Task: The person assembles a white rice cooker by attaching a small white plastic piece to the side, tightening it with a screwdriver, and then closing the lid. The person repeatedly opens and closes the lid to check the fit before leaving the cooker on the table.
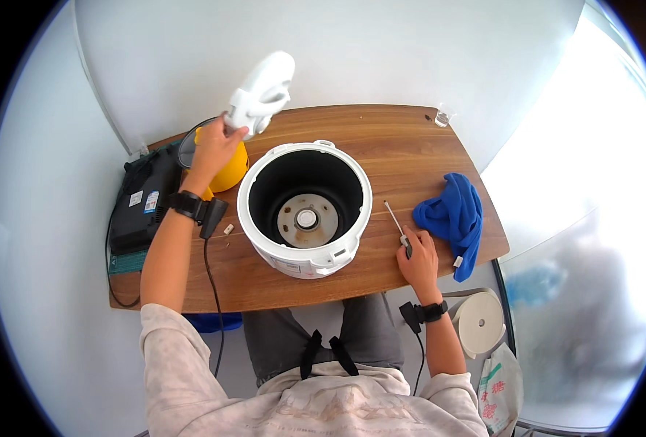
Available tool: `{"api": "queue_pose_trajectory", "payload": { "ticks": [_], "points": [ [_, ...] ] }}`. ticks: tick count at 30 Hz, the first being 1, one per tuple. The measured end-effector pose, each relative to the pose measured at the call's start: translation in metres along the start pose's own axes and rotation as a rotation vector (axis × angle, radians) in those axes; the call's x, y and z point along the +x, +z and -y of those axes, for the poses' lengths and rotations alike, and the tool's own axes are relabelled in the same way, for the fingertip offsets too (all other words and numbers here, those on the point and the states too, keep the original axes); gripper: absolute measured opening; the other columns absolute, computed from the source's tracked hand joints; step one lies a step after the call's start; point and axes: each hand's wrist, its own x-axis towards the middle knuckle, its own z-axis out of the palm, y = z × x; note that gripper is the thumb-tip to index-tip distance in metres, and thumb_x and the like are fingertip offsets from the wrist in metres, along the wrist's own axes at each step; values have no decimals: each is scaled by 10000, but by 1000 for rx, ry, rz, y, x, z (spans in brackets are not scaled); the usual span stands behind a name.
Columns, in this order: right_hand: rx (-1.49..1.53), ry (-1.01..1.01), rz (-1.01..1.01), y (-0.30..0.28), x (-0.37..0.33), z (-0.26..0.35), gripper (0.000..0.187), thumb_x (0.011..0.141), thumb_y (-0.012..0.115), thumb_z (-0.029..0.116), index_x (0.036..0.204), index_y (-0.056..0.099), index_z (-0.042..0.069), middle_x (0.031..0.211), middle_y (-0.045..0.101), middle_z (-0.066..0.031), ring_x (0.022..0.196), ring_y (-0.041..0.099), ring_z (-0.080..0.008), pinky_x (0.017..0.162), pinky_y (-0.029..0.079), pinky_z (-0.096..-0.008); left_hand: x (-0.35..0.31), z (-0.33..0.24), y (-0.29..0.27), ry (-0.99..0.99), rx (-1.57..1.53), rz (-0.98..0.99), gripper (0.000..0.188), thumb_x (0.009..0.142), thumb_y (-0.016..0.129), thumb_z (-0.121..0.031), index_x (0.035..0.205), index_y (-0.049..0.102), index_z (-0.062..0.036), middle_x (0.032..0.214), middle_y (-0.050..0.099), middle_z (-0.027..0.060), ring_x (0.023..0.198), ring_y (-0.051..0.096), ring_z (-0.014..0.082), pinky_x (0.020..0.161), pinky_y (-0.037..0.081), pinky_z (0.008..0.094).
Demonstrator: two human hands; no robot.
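Note:
My left hand [217, 146] is raised at the far left of the table, its fingers closed on a white plastic part [261, 91] with a rounded end and a loop-like opening. The part is slightly blurred, up against the wall's background. In the middle stands a white rice cooker body [348, 247], open on top, its dark inside showing a round stained heating plate [323, 215] with a central knob. To its right, my right hand [419, 262] rests low over the table, closed round the handle of a screwdriver [394, 216] whose shaft points away from me.
A yellow container [232, 171] stands behind my left forearm. Left of it, a black device [144, 211] lies on a green mat [130, 262]. A blue cloth [454, 211] lies at the right, a clear cup [442, 118] at the far right corner. A small white piece [229, 229] sits beside the cooker.

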Motion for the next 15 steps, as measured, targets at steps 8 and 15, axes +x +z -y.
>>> {"api": "queue_pose_trajectory", "payload": {
  "ticks": [8, 15],
  "points": [
    [8, -29, 122, -5, 13, -9, 523, 845, 656, 51, 1354, 540, 82, 1052, 554, -176, 1003, 572, -379, 862, 497, -474, -21, -55, -105, -204, -667, 16, 407, 969, 683, -205, 1272, 581, 47, 1206, 669, 128, 1097, 655, 215, 920, 544, 353],
    [92, 26, 165, -18, 12, 2, 540, 873, 705, 142, 1373, 511, 81, 1200, 542, -197, 1107, 565, -404, 930, 495, -463, -70, -88, -170, -364, -1113, -88, 452, 994, 605, -270, 1304, 550, 53, 1240, 665, 144, 1099, 673, 225, 882, 571, 363]
  ]
}}
